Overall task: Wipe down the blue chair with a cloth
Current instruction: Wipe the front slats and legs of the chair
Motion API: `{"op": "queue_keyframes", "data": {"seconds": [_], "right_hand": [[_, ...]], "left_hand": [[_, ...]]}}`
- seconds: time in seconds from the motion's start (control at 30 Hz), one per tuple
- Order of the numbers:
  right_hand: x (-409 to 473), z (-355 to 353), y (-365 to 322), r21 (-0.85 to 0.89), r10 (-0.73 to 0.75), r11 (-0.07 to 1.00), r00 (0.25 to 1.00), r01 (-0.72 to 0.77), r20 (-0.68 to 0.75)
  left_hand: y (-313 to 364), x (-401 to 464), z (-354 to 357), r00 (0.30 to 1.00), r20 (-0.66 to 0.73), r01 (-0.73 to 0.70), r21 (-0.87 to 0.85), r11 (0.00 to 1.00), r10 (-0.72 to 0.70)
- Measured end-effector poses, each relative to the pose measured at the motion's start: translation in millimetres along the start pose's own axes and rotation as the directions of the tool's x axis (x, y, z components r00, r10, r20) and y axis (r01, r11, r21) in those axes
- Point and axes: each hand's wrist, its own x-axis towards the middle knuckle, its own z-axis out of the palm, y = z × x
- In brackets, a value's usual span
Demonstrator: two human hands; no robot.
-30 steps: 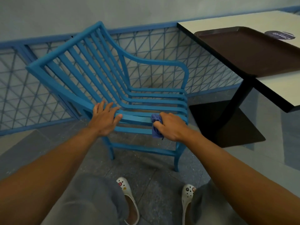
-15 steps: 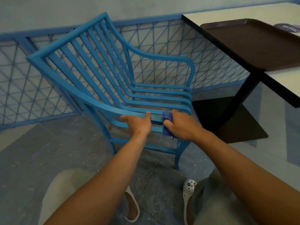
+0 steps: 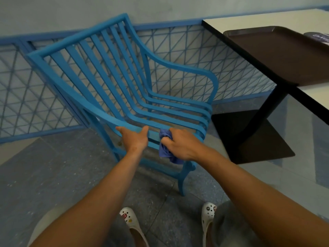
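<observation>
Right now the right hand [image 3: 183, 144] is bunched around the cloth [image 3: 164, 146], pressing it against the front seat rail of the blue chair [image 3: 124, 90], while the left hand [image 3: 135, 138] hooks over the near armrest just beside it, thumb and fingers wrapped on the rail. That rail runs left to right across the person, so the next stroke probably follows it sideways, toward the table [image 3: 249, 18] side; the right hand is nearer the unwiped stretch.

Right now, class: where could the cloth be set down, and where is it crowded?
Free: seat slats between backrest and far armrest. Crowded: near armrest, gripped by left hand, with right hand holding cloth beside it.
</observation>
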Motion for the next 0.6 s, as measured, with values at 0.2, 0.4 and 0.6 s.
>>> {"op": "queue_keyframes", "data": {"seconds": [0.2, 0.4, 0.6], "right_hand": [[14, 16, -39, 0.107, -0.036, 0.994, 0.998, 0.030, 0.058], [23, 36, -54, 0.212, -0.028, 0.977, 0.999, 0.017, 0.045], [35, 41, -63, 0.332, -0.018, 0.943, 0.999, 0.001, 0.048]], "left_hand": [[-22, 60, -35, 0.998, 0.006, -0.056, -0.003, 0.998, 0.056], [-12, 72, -59, 0.987, 0.103, -0.119, -0.014, 0.993, 0.120], [-5, 101, -66, 0.962, 0.232, -0.147, -0.013, 0.989, 0.146]]}}
